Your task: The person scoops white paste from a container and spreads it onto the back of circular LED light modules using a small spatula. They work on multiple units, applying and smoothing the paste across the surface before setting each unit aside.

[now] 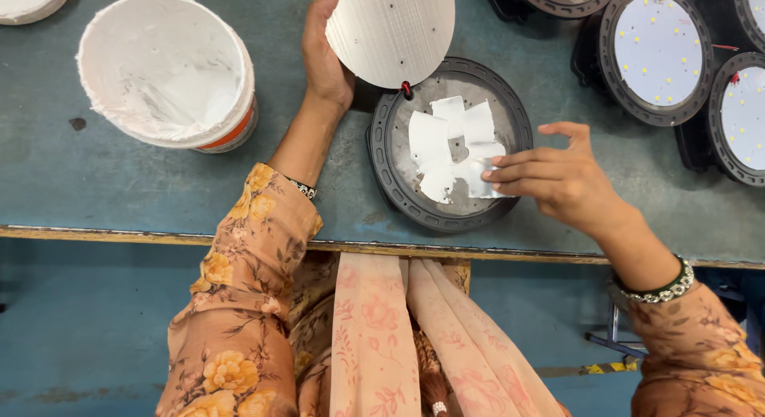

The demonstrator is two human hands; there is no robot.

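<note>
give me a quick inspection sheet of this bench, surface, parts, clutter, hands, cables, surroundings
surface: worn blue-grey bench top, a dark spot near its left end
job's things: round dark housing lying flat, white paste smeared across its metal centre; round white board tilted up off it
clutter: white bucket coated with white paste; finished round lamps with dotted white faces at upper right
hands: left hand holds the white board's edge; right hand has fingers on the paste at the housing's right side
cables: short red wire where board meets housing
surroundings: blue floor below the bench edge
</note>
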